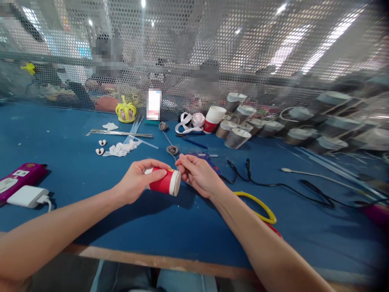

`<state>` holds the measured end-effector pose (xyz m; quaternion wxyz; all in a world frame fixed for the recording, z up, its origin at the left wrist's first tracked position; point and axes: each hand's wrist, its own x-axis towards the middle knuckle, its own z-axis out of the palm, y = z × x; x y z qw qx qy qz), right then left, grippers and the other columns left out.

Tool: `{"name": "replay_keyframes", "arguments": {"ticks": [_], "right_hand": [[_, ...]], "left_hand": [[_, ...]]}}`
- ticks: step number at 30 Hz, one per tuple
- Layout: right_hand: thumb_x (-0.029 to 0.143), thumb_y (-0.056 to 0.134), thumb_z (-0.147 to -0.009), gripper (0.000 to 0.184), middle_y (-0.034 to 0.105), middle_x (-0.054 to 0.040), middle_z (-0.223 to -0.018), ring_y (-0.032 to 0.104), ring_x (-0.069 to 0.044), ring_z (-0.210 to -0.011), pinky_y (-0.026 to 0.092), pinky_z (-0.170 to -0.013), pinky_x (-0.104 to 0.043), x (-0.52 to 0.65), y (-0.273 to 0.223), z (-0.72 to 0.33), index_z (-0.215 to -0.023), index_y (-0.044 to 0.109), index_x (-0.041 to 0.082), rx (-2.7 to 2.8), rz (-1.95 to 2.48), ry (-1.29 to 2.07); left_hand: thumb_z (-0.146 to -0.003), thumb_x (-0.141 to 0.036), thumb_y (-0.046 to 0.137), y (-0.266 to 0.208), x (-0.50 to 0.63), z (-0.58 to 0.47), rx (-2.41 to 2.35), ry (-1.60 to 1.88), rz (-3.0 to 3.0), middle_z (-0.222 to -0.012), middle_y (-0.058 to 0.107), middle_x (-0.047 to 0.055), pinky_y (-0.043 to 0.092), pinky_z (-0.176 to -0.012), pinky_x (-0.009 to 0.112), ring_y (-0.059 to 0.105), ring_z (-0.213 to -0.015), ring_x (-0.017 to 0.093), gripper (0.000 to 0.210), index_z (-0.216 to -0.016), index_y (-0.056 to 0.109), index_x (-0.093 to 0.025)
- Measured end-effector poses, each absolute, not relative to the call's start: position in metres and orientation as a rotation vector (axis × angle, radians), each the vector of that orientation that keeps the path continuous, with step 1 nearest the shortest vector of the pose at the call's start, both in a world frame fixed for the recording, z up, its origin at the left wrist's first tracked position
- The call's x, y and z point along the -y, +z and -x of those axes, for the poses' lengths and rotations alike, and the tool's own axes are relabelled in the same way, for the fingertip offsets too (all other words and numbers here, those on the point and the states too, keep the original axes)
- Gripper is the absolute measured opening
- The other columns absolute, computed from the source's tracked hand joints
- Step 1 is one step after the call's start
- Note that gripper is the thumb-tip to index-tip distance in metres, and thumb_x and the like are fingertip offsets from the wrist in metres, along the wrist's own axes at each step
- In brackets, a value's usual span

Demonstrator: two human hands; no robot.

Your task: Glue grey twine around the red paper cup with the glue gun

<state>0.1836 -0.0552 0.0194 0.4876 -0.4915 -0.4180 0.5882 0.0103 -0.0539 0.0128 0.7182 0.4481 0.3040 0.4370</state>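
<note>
A red and white paper cup (161, 183) lies sideways in my left hand (136, 178), its thumb and fingers wrapped around the wall. The cup's white end faces right, toward my right hand (199, 173). That hand is closed in a pinch on a thin grey cord (168, 139), just beside the cup. From the fingers the cord runs back to a small grey coil (172, 150) and a second grey ball (163, 126) farther off. Whether the cord touches the cup is hidden by my fingers.
Cord-wrapped cups (238, 138) crowd the back right, beside stacked paper cups (215, 115). A yellow-handled tool (258, 202) and black cable (273, 184) lie right. Left are a purple power strip (26, 178), white scraps (121, 149) and clear sticks (121, 133). Mesh stands behind.
</note>
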Motion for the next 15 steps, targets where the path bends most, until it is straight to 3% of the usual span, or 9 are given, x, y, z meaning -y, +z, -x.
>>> {"name": "replay_keyframes", "arguments": {"ticks": [15], "right_hand": [[0.05, 0.07, -0.06, 0.037, 0.049, 0.0079, -0.046, 0.042, -0.003, -0.04, 0.031, -0.043, -0.018, 0.0541, 0.0176, -0.1827, -0.063, 0.056, 0.016, 1.015, 1.195, 1.438]], "left_hand": [[-0.062, -0.024, 0.076, 0.01, 0.0542, -0.0095, -0.666, 0.956, -1.049, -0.078, 0.071, 0.003, 0.046, -0.058, 0.02, 0.061, -0.062, 0.01, 0.016, -0.073, 0.069, -0.014]]}}
